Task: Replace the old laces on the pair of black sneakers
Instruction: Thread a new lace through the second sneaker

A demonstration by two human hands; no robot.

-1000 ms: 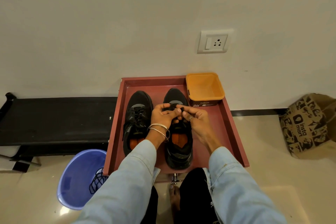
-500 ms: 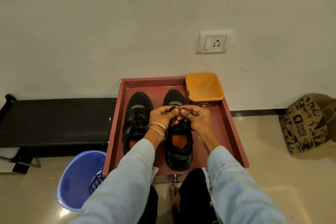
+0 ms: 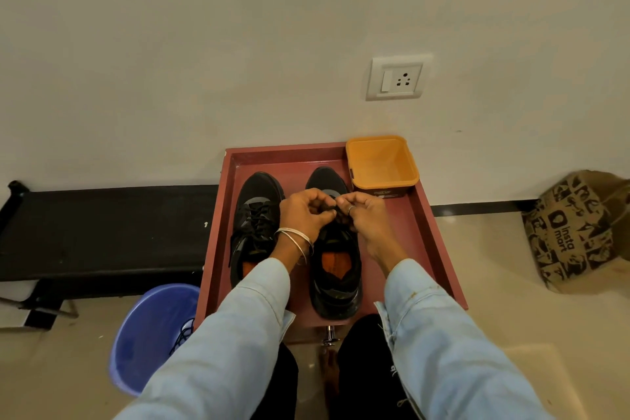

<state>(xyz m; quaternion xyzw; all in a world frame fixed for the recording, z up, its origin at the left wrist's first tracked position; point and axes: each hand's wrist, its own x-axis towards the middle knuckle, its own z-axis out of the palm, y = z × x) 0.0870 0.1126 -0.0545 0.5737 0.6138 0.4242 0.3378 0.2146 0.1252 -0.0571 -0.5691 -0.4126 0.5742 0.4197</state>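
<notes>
Red tray (image 3: 439, 249) sits on beige tile by a white wall; left hand (image 3: 304, 213) and right hand (image 3: 364, 215) both pinch the right sneaker's (image 3: 335, 269) lace.

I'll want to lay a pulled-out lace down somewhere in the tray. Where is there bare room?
The bare strip of the red rectangular tray between the right black sneaker and the tray's right wall, nearer than the orange square tub, is free. A slimmer band runs past both toes. Between the two sneakers it is crowded: the left hand and right hand work there.
</notes>
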